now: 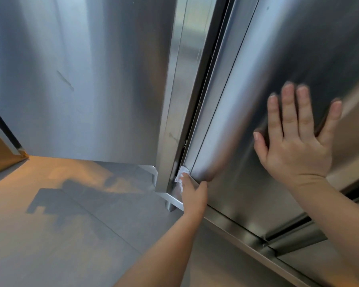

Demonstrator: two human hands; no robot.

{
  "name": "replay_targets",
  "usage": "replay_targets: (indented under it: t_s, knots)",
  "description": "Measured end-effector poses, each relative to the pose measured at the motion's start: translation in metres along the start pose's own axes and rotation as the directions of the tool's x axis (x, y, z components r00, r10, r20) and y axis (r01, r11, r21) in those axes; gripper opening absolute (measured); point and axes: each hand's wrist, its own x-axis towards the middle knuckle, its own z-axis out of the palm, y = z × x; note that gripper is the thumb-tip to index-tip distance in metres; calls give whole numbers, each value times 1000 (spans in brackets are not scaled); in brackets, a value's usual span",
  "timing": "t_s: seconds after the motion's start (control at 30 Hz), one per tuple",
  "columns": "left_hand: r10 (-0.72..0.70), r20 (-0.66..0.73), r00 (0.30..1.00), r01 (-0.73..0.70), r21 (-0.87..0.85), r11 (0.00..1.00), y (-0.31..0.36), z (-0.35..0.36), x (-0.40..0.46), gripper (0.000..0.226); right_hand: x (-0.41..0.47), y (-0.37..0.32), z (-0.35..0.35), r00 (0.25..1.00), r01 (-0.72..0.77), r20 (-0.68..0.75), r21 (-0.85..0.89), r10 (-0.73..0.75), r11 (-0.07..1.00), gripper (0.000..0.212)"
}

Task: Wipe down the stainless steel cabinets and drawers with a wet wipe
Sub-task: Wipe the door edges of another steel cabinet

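Wipe: white crumpled wet wipe (pixel 181 176) sits at the bottom end of the rounded brushed-steel door edge (pixel 222 112), pressed into the dark gap beside the steel corner post (pixel 170 112).
Left hand: left hand (pixel 192 193) grips the wipe, fingers curled round it and thumb hooked on the rounded edge.
Right hand: right hand (pixel 296 141) lies flat on the stainless steel cabinet door face (pixel 309 48), fingers spread wide and straight, holding nothing.
Axis: the rounded edge and gap run long from upper right down to the lower centre; the wipe is at the lower end.
Method, as judged: keep the wipe pushed well into the seam, draw it along the full length in one pass, and brace the door with the flat hand so it does not swing.
Surroundings: a steel side panel (pixel 81 79) with a faint streak stands left; grey floor (pixel 71 235) below.
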Motion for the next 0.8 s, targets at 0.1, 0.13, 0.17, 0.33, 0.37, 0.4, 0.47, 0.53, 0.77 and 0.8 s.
replay_targets:
  t_s: [0.1,0.13,0.17,0.33,0.37,0.4,0.47,0.53,0.77,0.8]
  knots:
    - [123,-27,992,-125,-109,986,25,10,-20,82,0,-1,0,1000,3,-13,-8,-3,1000,69]
    - [220,-22,975,-221,-123,967,38,14,-29,85,0,-1,0,1000,4,-16,-2,-4,1000,68]
    - [338,-16,941,-337,-129,932,53,17,-38,87,0,0,0,1000,6,-17,2,-6,1000,68]
    - [753,12,657,-752,-49,657,141,24,-59,95,2,0,-1,999,5,-35,18,-4,1000,64]
    - [793,46,607,-794,-12,608,157,22,-61,95,3,0,-2,999,-4,-48,30,5,1000,62]
    - [826,80,558,-829,23,558,172,18,-63,94,4,-1,-4,999,-11,-52,38,13,999,62]
    - [861,139,490,-872,86,482,197,11,-67,92,6,-2,-8,1000,-21,-19,47,22,999,62]
    - [851,184,492,-870,132,474,219,5,-74,95,10,-1,-17,998,-39,43,66,36,997,63]
    - [796,290,531,-847,194,494,266,-13,-103,98,42,6,-69,983,-179,97,278,157,944,55]
    - [813,298,500,-865,199,460,280,-14,-106,97,59,18,-74,980,-200,49,282,194,938,55]
